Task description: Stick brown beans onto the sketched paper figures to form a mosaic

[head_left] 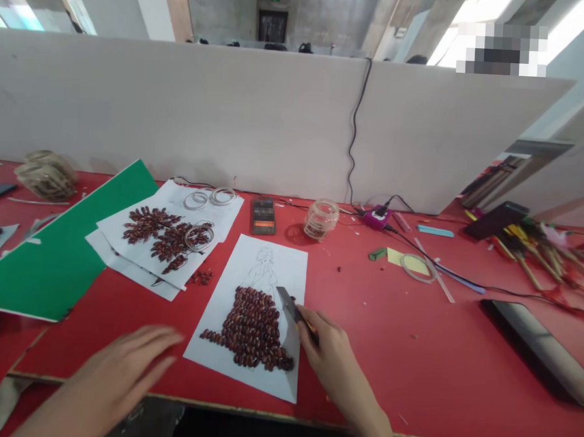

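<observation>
My right hand is closed around a utility knife, its blade pointing up and left over a white sheet of paper. On that sheet is a line drawing of a figure, its lower part covered with rows of dark red-brown beans. One bean sits by the blade. My left hand, slightly blurred, hovers left of the sheet near the table's front edge, fingers stretched out and holding nothing.
Other bean-covered sheets with clear rings lie at left beside a green board. A phone, a glass jar, a purple power adapter with cables and a black case stand on the red table.
</observation>
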Demonstrator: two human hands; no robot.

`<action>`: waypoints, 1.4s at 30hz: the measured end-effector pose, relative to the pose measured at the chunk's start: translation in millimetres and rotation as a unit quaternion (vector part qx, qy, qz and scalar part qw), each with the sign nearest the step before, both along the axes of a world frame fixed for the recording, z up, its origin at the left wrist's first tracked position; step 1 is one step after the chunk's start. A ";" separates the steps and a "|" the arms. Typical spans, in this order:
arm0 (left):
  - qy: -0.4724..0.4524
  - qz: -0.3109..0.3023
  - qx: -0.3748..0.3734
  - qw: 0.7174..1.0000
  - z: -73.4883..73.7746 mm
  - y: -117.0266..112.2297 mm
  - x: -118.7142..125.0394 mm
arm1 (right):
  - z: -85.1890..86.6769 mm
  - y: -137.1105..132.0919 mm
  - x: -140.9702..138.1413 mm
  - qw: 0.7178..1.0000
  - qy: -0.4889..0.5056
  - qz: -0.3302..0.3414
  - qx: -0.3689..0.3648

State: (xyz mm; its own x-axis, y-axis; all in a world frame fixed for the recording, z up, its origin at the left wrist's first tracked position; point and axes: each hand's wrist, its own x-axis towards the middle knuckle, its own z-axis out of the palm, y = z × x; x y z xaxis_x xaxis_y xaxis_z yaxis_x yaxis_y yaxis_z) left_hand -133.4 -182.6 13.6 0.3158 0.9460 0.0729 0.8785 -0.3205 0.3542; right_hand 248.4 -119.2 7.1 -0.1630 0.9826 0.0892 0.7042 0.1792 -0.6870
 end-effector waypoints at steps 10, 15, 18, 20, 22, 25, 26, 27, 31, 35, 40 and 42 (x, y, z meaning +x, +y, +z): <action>0.053 -0.141 0.027 0.988 -26.5 88.8 126.8 | -2.6 10.9 15.1 0.999 0.041 0.015 -0.009; 0.054 -0.108 0.031 0.992 -31.3 79.7 132.0 | 10.0 13.7 38.5 0.998 0.038 0.001 -0.047; 0.049 -0.065 0.030 0.996 -35.0 74.5 152.5 | 15.1 30.5 59.6 0.999 0.003 -0.038 -0.038; 0.032 -0.049 0.024 0.998 -34.8 72.5 165.1 | 12.5 48.4 73.4 0.997 -0.050 -0.058 -0.009; 0.006 -0.047 0.013 0.999 -30.5 72.4 167.9 | 5.5 65.8 84.6 0.993 -0.088 -0.078 0.031; -0.022 -0.023 0.014 0.999 -18.7 75.9 144.5 | -8.6 80.0 93.7 0.986 -0.130 -0.086 0.057; -0.025 -0.006 0.022 0.999 -14.7 78.6 130.1 | -13.1 80.9 94.6 0.984 -0.144 -0.086 0.060; -0.027 0.014 0.035 0.999 -11.0 82.6 113.9 | -17.0 80.4 94.5 0.982 -0.156 -0.085 0.064; -0.002 0.083 0.087 0.993 -0.1 115.0 52.7 | -25.7 72.0 88.2 0.974 -0.188 -0.063 0.106; 0.095 0.110 0.118 0.982 6.9 161.7 30.3 | -26.4 66.6 82.1 0.959 -0.237 -0.071 0.136; 0.129 0.111 0.092 0.981 16.3 187.0 44.0 | -21.8 63.6 78.1 0.960 -0.212 -0.058 0.172; 0.050 0.109 0.085 0.989 20.8 185.7 57.8 | -14.0 62.0 70.2 0.966 -0.169 -0.043 0.188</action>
State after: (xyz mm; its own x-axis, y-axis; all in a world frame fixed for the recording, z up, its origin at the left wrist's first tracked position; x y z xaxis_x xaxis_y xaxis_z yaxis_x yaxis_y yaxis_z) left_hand -75.6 3.1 34.4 0.1195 0.9692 0.2152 0.9614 -0.1671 0.2188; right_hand 318.6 -57.2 -7.0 -0.1640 0.9024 0.3983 0.9009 0.3015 -0.3121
